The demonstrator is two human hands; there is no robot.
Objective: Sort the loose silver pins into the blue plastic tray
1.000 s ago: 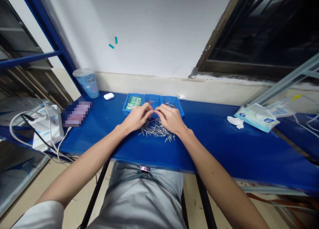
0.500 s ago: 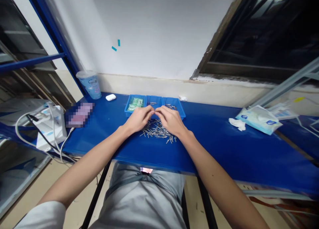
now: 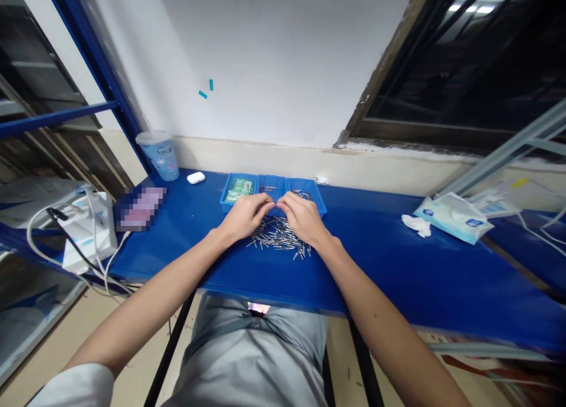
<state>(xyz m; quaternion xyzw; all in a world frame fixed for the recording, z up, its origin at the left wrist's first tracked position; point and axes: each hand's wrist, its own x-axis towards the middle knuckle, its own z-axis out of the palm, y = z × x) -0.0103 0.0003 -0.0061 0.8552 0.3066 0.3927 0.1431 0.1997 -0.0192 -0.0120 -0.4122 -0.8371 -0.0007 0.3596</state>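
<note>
A loose heap of small metal pins [image 3: 277, 238] lies on the blue table [image 3: 398, 259] in front of me. My left hand [image 3: 244, 214] and my right hand [image 3: 302, 216] hover over the far side of the heap, fingertips pinched and almost meeting. Whatever they pinch is too small to make out. Just behind the hands stands a blue tray [image 3: 317, 196] with three compartments: green parts in the left one, a few metal pins in the middle and right ones.
A lidded plastic cup [image 3: 158, 154] and a white earbud case [image 3: 195, 177] stand at the back left. A white box with cables [image 3: 84, 230] sits at the left edge. A tissue pack [image 3: 453, 216] and crumpled tissue [image 3: 417, 224] lie at the right.
Both hands stay pinched together over the pins with only slight finger movement. The camera view has shifted a little.
</note>
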